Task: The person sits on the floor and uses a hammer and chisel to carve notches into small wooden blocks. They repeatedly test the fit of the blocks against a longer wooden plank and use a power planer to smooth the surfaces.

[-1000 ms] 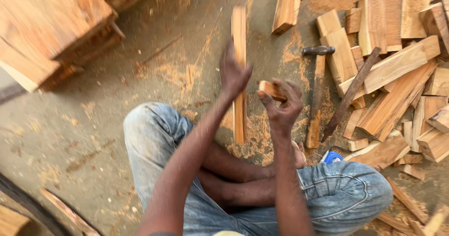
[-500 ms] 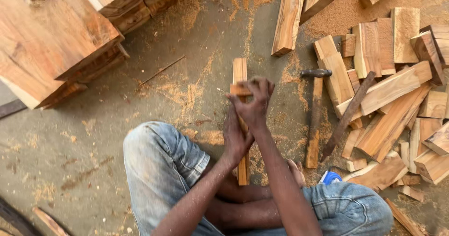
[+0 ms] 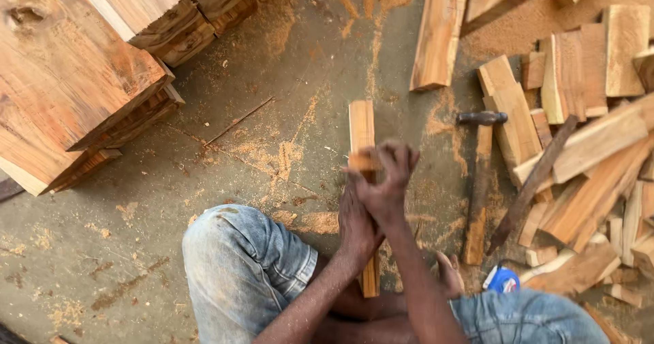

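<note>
At nine o'clock: stacked timber blocks on the dusty floor.
Centre, my left hand: fingers pressed flat against the long wood strip running toward twelve o'clock.
My right hand: fingers curled shut around a small wood piece atop the strip.
At three o'clock: hammer, scrap offcuts.

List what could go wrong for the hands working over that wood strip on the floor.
1. Both the right hand and left hand crowd around the small wood block on the long wood strip; rough edges could splinter or pinch fingers.
2. The hammer lies close beside the bare foot; a careless move might knock it onto the toes.
3. Sawdust on the floor could let the strip slide.
</note>
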